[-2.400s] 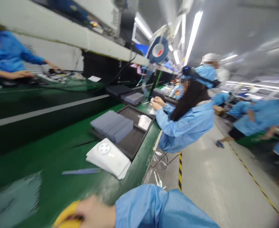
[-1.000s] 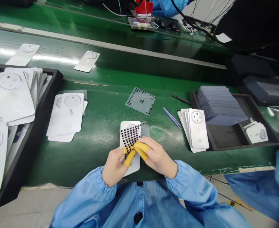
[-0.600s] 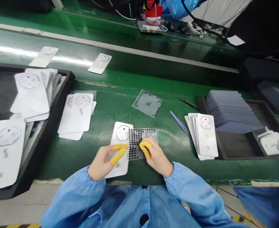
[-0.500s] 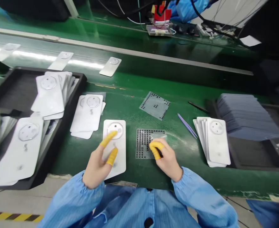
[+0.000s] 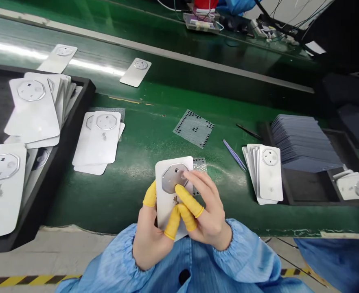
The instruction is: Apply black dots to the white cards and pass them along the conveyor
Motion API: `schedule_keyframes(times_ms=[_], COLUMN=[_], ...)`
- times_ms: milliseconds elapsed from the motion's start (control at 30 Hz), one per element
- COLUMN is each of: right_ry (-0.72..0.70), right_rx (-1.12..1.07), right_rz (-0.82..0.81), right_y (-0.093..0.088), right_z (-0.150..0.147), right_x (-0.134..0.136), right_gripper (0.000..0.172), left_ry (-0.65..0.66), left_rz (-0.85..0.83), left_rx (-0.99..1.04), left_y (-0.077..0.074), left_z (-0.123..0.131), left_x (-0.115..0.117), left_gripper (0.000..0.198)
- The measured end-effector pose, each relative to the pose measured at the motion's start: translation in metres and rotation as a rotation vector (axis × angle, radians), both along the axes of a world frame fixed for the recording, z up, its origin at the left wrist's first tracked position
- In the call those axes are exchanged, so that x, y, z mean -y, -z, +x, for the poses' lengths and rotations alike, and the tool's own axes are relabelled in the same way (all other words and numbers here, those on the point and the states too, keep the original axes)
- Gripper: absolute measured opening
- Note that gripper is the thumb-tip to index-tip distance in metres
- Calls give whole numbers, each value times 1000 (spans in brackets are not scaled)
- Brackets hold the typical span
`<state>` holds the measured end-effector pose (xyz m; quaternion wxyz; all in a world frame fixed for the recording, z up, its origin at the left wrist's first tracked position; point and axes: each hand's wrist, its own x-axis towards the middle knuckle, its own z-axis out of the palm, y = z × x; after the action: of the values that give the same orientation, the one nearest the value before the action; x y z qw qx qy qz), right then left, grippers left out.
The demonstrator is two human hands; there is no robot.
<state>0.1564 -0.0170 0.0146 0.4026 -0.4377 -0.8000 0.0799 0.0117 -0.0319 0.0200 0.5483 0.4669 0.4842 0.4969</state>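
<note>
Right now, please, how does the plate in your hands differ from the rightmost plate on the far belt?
The held plate sits in the left hand and right hand; the belt plate lies flat. The held plate's octagon looks grey; the belt plate's, white. Both are rounded rectangles.

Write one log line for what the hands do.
left hand: holds white card | right hand: holds it, fingertip on silver disc | dotted sheet: behind card

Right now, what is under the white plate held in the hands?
A corner of a clear dotted sheet shows past the upper right edge of the white plate; the plate hides the rest.
</note>
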Motion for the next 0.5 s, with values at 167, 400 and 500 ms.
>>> schedule_keyframes(times_ms=[167, 400, 500], right_ry=[1, -52, -100], right_rx=[-43, 0, -92], right_rz=[-4, -137, -196], right_y=[1, 0, 1], right_z=[-1, -4, -2], right_x=[4, 7, 5], right_gripper=[46, 59, 59], left_ry=[2, -30, -45], left_rz=[14, 21, 0], left_rx=[3, -95, -39], left_y=[1, 9, 10], left_z=[5, 1, 2], left_x=[1, 5, 5], left_gripper=[70, 71, 70])
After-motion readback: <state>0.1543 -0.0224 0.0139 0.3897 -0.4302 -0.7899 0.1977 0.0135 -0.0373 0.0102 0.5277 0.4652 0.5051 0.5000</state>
